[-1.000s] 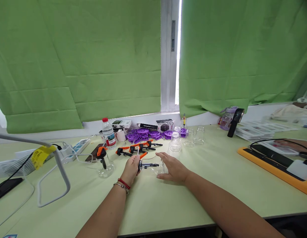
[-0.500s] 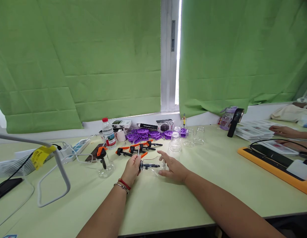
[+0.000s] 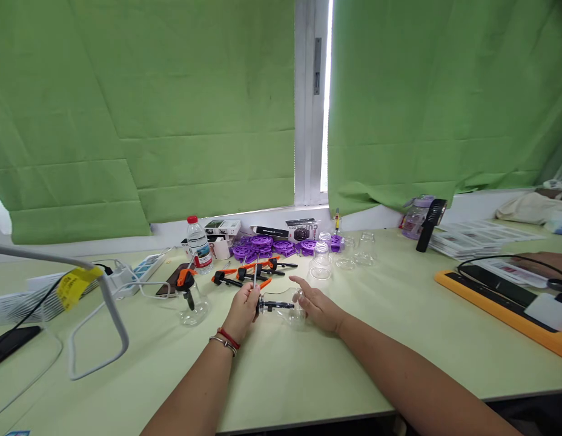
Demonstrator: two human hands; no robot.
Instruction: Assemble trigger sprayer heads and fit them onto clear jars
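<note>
A clear glass jar (image 3: pixel 290 317) lies sideways between my hands, its neck toward the left. My left hand (image 3: pixel 241 310) is closed around a black lid at the jar's mouth. The lid's black shaft (image 3: pixel 280 305) reaches into the jar, a metal rod (image 3: pixel 255 277) stands up by my thumb, and an orange handle (image 3: pixel 265 283) shows just beyond. My right hand (image 3: pixel 324 307) cups the jar's base from the right, fingers long and thumb against the glass. Left of my hands, another jar (image 3: pixel 194 315) stands upright with a black and orange lid (image 3: pixel 185 278) on it.
Several black and orange lid assemblies (image 3: pixel 249 274) lie behind my hands, with purple plastic pieces (image 3: pixel 261 242) farther back. Upturned glass jars (image 3: pixel 321 263) stand right of them. A water bottle (image 3: pixel 199 245), a white lamp arm (image 3: pixel 120 324) and an orange-edged board (image 3: pixel 494 315) flank the area.
The jar and lid have shifted slightly to the right. My right thumb has moved up along the jar's base. At far right, another person's hand has withdrawn from the paper stack.
</note>
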